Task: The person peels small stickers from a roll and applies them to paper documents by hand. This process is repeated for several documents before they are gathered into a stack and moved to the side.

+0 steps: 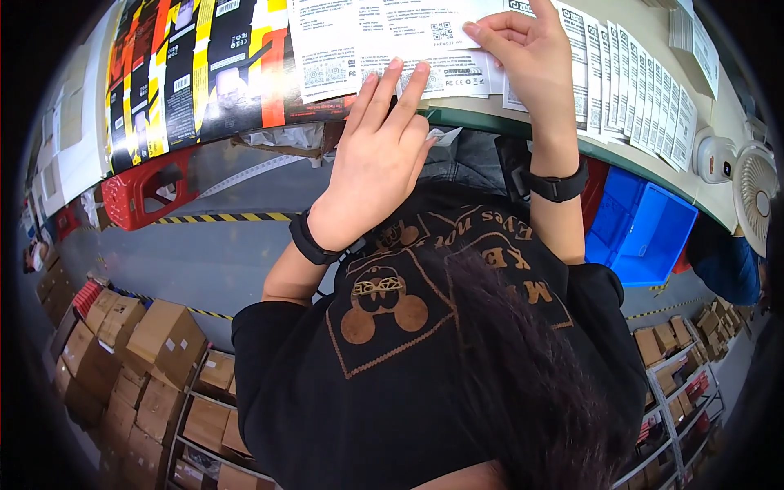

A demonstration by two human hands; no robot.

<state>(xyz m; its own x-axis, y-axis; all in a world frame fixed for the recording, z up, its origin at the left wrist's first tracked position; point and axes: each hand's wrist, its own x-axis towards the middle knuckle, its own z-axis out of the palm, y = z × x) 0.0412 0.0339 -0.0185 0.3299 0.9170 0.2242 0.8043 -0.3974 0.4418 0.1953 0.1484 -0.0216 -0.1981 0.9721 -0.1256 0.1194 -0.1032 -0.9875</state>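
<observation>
White printed sheets (392, 37) with small text and square codes lie at the table's front edge, overlapping a little. My left hand (376, 155) rests on their near edge, palm down with the fingers stretched out. At the right edge of these sheets my right hand (527, 61) has its thumb and fingers pinched on a printed sheet. Its grip is partly hidden by the fingers. Right of that hand, a fanned row of folded printed leaflets (633, 90) spreads along the table. Dark bands are on both wrists.
Black, yellow and red printed packaging sheets (184, 90) cover the table's left part. A small white fan (755, 184) stands at the right. Below the table are a red stool (135, 196) and a blue crate (641, 224). Cardboard boxes (167, 339) are stacked behind me.
</observation>
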